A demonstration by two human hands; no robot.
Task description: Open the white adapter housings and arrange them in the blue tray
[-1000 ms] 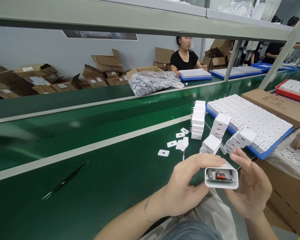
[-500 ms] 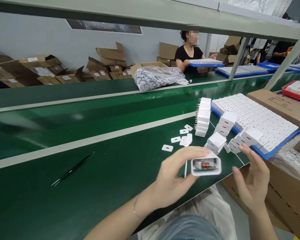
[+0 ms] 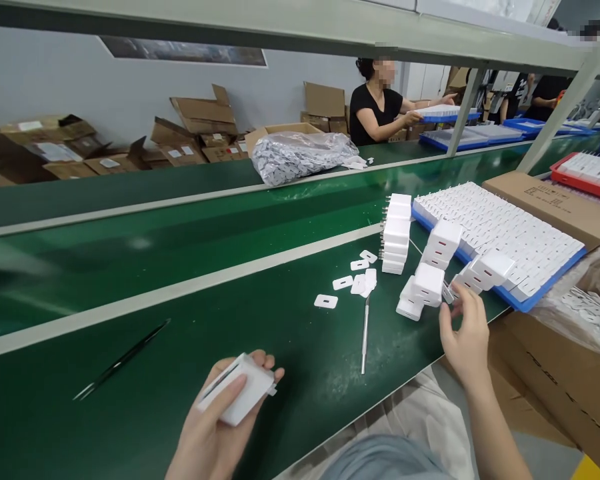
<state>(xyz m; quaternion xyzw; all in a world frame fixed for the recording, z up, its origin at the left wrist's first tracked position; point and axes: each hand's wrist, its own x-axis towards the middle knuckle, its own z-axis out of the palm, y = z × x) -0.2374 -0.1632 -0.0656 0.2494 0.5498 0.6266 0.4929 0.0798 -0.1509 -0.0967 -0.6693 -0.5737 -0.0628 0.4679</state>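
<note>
Charger (image 3: 237, 395) in left hand (image 3: 215, 427) angles up-right.

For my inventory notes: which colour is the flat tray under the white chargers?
Blue, seen best in the head view: the flat plastic tray under the white chargers.

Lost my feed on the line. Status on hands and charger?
Left hand grips white charger shell. Right hand at loose chargers, grasp unclear. Metal tool lies between.

Bright even light, belt glare, curved edges
</note>
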